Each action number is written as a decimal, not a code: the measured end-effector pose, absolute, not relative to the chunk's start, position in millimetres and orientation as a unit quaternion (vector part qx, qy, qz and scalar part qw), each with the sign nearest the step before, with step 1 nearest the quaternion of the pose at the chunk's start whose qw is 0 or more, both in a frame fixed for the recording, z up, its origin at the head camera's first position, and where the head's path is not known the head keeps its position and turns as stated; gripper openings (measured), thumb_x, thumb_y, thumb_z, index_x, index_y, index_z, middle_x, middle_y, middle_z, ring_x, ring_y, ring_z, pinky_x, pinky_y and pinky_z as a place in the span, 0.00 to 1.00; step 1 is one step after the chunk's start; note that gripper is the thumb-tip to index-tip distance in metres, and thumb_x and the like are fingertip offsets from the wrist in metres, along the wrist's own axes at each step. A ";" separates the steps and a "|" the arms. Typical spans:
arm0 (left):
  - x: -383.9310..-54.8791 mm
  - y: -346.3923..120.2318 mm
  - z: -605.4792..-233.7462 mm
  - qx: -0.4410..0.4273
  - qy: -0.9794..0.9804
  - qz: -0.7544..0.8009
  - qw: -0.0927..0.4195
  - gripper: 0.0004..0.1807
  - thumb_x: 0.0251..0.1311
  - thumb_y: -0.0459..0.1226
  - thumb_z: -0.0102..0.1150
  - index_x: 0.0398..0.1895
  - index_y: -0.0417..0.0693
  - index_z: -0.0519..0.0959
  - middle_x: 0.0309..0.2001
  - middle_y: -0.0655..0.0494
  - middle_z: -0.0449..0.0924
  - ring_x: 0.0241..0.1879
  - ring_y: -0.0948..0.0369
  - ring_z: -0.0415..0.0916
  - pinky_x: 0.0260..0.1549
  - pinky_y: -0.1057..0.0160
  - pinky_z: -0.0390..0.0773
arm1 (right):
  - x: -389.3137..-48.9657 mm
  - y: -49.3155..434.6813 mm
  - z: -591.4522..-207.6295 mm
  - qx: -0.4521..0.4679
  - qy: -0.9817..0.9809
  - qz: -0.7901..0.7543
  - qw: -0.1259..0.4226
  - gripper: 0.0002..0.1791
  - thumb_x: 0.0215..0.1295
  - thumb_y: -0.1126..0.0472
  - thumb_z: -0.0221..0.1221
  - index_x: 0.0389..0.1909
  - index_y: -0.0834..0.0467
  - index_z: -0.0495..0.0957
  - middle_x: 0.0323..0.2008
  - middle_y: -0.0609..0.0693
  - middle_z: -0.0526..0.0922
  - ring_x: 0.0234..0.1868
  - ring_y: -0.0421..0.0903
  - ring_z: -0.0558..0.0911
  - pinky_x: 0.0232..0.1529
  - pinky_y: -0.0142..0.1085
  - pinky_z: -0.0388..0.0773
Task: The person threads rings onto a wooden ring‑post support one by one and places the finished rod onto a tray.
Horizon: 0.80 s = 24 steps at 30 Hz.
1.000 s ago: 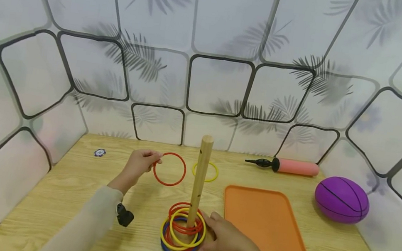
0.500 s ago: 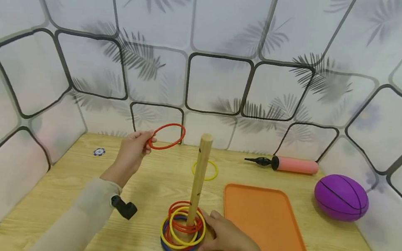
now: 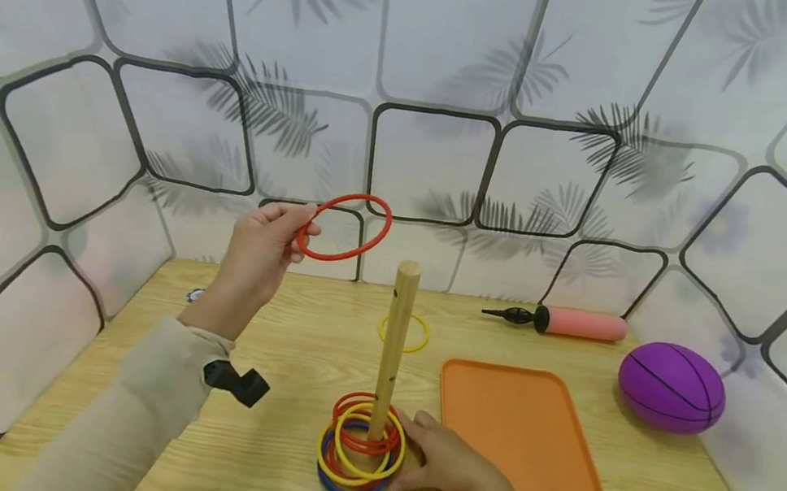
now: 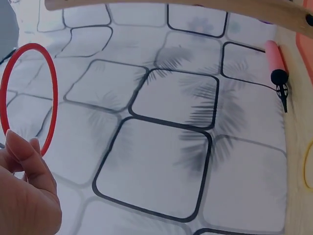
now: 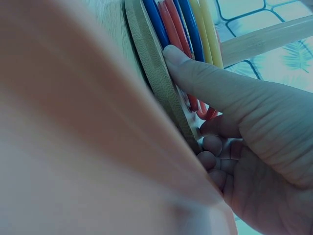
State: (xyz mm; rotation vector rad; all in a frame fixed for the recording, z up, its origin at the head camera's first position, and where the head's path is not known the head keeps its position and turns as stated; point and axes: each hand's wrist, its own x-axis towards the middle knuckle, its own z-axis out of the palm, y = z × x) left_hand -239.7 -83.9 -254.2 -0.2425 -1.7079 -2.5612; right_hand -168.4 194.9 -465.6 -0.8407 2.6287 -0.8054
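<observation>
My left hand (image 3: 256, 253) pinches a red ring (image 3: 326, 258) between thumb and fingers, tilted in the air left of and above the peg's top. The left wrist view has the same red ring (image 4: 54, 93) at its left edge. A wooden ring-toss stand (image 3: 395, 344) stands upright on the table. Several red, yellow and blue rings lie stacked round its peg, some leaning. With my right hand (image 3: 444, 461) I grip the right side of its base (image 5: 156, 73). In the right wrist view the thumb lies over the base's rim against the rings, and the fingers curl at its edge.
A yellow ring (image 3: 427, 336) lies on the table behind the peg. The orange tray (image 3: 510, 440) is right of the stand, partly under my right forearm. Farther back are a pink hand pump (image 3: 583, 324) and a purple ball (image 3: 671, 386). A poker chip (image 3: 195, 295) is half hidden behind my left wrist.
My left hand has risen from just above the table with the red ring, which has tipped from facing the camera to a slant. The right hand stays at the base.
</observation>
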 end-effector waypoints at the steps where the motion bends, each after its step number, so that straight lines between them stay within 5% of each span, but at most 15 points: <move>1: -236.8 -82.3 -250.6 -0.082 -0.553 -0.829 0.026 0.06 0.62 0.36 0.60 0.31 0.43 0.79 0.21 0.57 0.80 0.15 0.67 0.67 0.14 0.75 0.68 | -168.6 195.0 -465.4 -0.289 0.906 -0.279 0.137 0.54 0.46 0.41 0.70 0.71 0.58 0.57 0.30 0.43 0.60 0.26 0.35 0.59 0.25 0.26 0.59; 12: -211.0 -58.6 -234.8 -0.134 -0.580 -0.804 -0.008 0.07 0.65 0.34 0.56 0.29 0.46 0.81 0.20 0.58 0.79 0.13 0.68 0.65 0.12 0.75 0.68 | -168.7 194.3 -465.0 -0.289 0.904 -0.283 0.141 0.54 0.46 0.42 0.71 0.71 0.59 0.57 0.29 0.43 0.60 0.26 0.35 0.59 0.26 0.26 0.59; 24: -202.0 -40.9 -263.7 -0.122 -0.601 -0.788 -0.058 0.08 0.64 0.36 0.58 0.26 0.47 0.80 0.21 0.58 0.79 0.13 0.68 0.64 0.13 0.74 0.67 | -168.3 195.3 -465.1 -0.289 0.902 -0.286 0.145 0.54 0.47 0.41 0.70 0.71 0.58 0.56 0.30 0.42 0.61 0.26 0.35 0.59 0.26 0.27 0.60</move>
